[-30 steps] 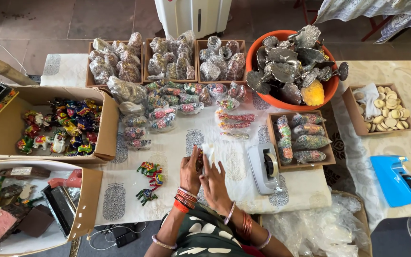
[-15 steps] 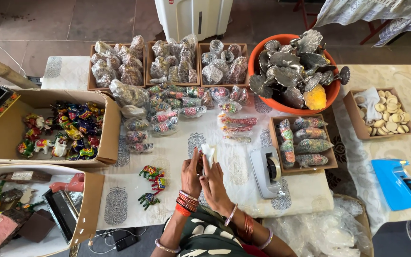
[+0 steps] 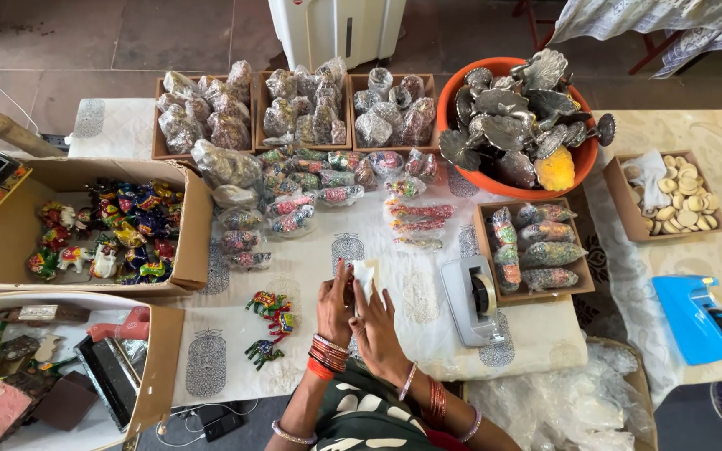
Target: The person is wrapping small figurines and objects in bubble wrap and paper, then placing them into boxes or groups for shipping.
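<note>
Holding a small white packet [image 3: 364, 274] between them, both hands sit low in the middle of the frame, pressed close together. The left hand [image 3: 333, 306] and the right hand [image 3: 376, 326] each pinch the packet, and the fingers hide most of it, so what is inside is hard to tell. Just left of the hands lie three little painted toy animals [image 3: 267, 326] on the white tabletop [image 3: 211, 326]. Just right of them sits one white tape holder [image 3: 472, 299]. At the far right is one blue tape holder [image 3: 697, 317]. Near the top of the frame three brown trays of wrapped bundles [image 3: 294, 108] stand in a row. One orange bowl [image 3: 582, 163] at the upper right holds silver shell shapes, too piled up to count. Two cardboard boxes [image 3: 198, 213] on the left are cut off by the edge.
</note>
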